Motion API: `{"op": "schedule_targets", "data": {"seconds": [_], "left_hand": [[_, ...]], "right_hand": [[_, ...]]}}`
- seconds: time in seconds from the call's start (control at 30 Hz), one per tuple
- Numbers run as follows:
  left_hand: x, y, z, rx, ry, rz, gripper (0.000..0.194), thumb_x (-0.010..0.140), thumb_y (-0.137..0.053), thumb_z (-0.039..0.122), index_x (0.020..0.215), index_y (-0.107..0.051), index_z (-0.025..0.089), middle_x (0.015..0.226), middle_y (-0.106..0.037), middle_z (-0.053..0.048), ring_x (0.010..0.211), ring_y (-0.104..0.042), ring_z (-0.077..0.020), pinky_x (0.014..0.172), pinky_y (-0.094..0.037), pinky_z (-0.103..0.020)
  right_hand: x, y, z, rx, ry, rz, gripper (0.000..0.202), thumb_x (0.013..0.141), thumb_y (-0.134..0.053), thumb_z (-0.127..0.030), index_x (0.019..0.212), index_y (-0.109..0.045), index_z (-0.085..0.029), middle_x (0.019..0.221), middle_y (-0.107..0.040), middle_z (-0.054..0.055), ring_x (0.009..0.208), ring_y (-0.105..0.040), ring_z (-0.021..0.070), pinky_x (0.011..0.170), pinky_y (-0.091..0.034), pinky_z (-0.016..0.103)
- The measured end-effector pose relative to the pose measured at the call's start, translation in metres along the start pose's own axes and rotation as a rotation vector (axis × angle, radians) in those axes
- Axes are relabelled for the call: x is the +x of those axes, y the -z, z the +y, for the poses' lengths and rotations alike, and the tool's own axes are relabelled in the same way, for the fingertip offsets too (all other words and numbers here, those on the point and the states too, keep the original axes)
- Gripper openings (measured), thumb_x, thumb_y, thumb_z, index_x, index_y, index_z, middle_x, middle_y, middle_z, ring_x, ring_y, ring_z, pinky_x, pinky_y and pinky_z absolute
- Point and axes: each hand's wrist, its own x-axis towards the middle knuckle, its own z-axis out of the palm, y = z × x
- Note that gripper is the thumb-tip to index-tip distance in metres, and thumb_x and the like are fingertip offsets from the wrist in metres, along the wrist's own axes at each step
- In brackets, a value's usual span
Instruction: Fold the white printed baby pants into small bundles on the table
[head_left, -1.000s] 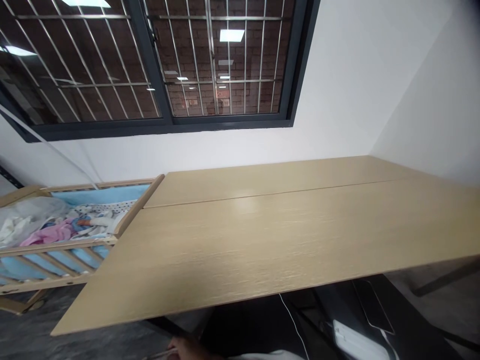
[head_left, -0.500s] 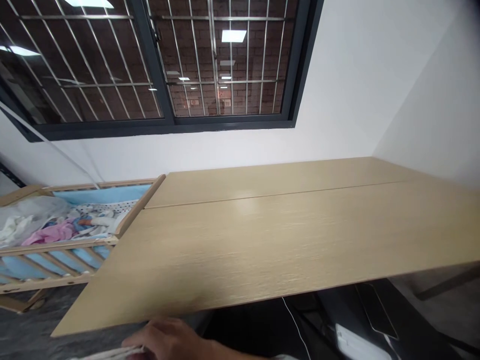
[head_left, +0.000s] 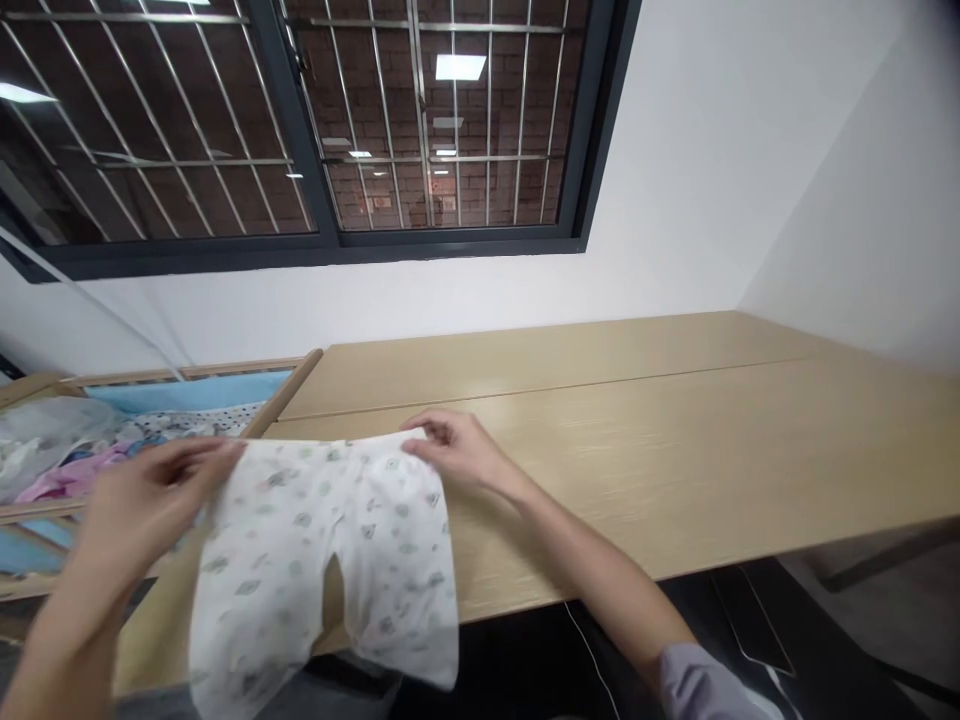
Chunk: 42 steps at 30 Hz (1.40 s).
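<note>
A small pair of white baby pants [head_left: 277, 540] with a faint grey and green print hangs spread between my two hands. My left hand [head_left: 161, 490] pinches the waistband at its left corner, near the crib. At the right corner of the waistband, my right hand [head_left: 454, 450] is closed on the cloth. Both legs of the pants dangle over the near left edge of the wooden table [head_left: 637, 440], with a gap between them. The lower hems reach below the table edge.
At the left stands a wooden crib [head_left: 300, 385] with blue lining, holding a pink cloth [head_left: 71, 473], other fabrics and a clear plastic bag [head_left: 60, 425]. A barred window [head_left: 450, 130] is behind. Under the table edge are a white cable [head_left: 592, 650] and dark surfaces.
The pants have come up from the bottom edge and now hang spread out. Both hands are in view holding the waistband; earlier only one hand showed, low down.
</note>
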Motion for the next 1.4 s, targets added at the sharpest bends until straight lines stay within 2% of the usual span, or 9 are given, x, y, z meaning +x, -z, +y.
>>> {"op": "schedule_targets", "data": {"seconds": [0.17,0.33,0.53,0.8,0.9,1.07,1.17,1.27,1.4], "left_hand": [[0.060,-0.088,0.053,-0.231,-0.096,-0.305,0.047,0.085,-0.056,0.054,0.098,-0.071,0.012,0.088,-0.076,-0.004,0.082,-0.067,-0.0191,0.072,-0.049,-0.025],[0.095,-0.171,0.078,-0.137,-0.104,-0.407,0.026,0.095,-0.055,0.036,0.099,-0.070,0.015,0.103,-0.074,-0.008,0.097,-0.068,-0.0217,0.084,-0.052,-0.030],[0.113,-0.229,0.101,0.026,-0.026,-0.459,0.037,0.095,-0.064,0.040,0.125,-0.060,0.018,0.126,-0.063,-0.009,0.108,-0.064,-0.0233,0.091,-0.056,-0.046],[0.097,-0.217,0.146,0.098,-0.098,-0.389,0.039,0.098,-0.058,0.037,0.130,-0.057,0.015,0.134,-0.059,-0.015,0.121,-0.058,-0.0291,0.102,-0.049,-0.052],[0.049,-0.198,0.176,0.054,-0.282,-0.419,0.034,0.100,-0.047,0.033,0.122,-0.061,0.010,0.128,-0.062,-0.023,0.125,-0.055,-0.0338,0.105,-0.042,-0.049],[-0.086,-0.172,0.213,-0.054,-0.598,-0.679,0.044,0.091,-0.053,0.058,0.081,-0.068,0.019,0.076,-0.072,-0.012,0.073,-0.069,-0.0268,0.073,-0.051,-0.042],[-0.145,-0.168,0.222,-0.091,-0.682,-0.741,0.056,0.089,-0.047,0.069,0.080,-0.070,0.018,0.072,-0.071,-0.014,0.070,-0.069,-0.0298,0.068,-0.050,-0.045],[-0.168,-0.171,0.226,-0.059,-0.607,-0.759,0.046,0.091,-0.049,0.056,0.086,-0.071,0.016,0.079,-0.074,-0.015,0.077,-0.071,-0.0325,0.071,-0.050,-0.045],[-0.166,-0.170,0.229,-0.066,-0.565,-0.767,0.029,0.089,-0.047,0.031,0.082,-0.070,0.016,0.081,-0.075,-0.013,0.075,-0.070,-0.0287,0.069,-0.045,-0.039]], "right_hand": [[0.050,0.053,0.074,-0.140,-0.127,0.005,0.026,0.091,-0.061,-0.024,0.111,-0.071,-0.010,0.083,-0.068,0.005,0.071,-0.060,0.0123,0.063,-0.043,0.021],[0.087,0.083,0.143,-0.398,-0.253,0.127,0.025,0.092,-0.057,-0.017,0.112,-0.070,-0.010,0.084,-0.068,0.004,0.071,-0.057,0.0118,0.066,-0.042,0.021],[0.114,0.099,0.191,-0.499,-0.284,0.181,0.015,0.089,-0.060,-0.014,0.099,-0.071,-0.013,0.088,-0.069,0.005,0.076,-0.057,0.0120,0.071,-0.041,0.021],[0.125,0.099,0.222,-0.574,-0.356,0.195,0.014,0.086,-0.063,-0.013,0.097,-0.071,-0.015,0.094,-0.073,0.006,0.082,-0.061,0.0139,0.075,-0.042,0.023],[0.126,0.103,0.228,-0.556,-0.377,0.172,0.015,0.087,-0.063,-0.016,0.098,-0.072,-0.013,0.095,-0.075,0.008,0.081,-0.062,0.0140,0.073,-0.042,0.022],[0.127,0.113,0.232,-0.510,-0.377,0.102,0.013,0.086,-0.064,-0.019,0.091,-0.073,-0.011,0.095,-0.076,0.010,0.083,-0.065,0.0137,0.072,-0.043,0.020],[0.128,0.116,0.233,-0.506,-0.393,0.088,0.013,0.084,-0.068,-0.024,0.089,-0.072,-0.013,0.094,-0.076,0.008,0.082,-0.065,0.0137,0.070,-0.044,0.020],[0.129,0.116,0.233,-0.519,-0.406,0.091,0.014,0.080,-0.071,-0.025,0.089,-0.071,-0.015,0.094,-0.076,0.006,0.083,-0.066,0.0138,0.070,-0.045,0.019],[0.130,0.113,0.226,-0.549,-0.417,0.092,0.006,0.077,-0.068,-0.019,0.084,-0.068,-0.017,0.088,-0.075,0.003,0.081,-0.065,0.0139,0.069,-0.045,0.019]]}}
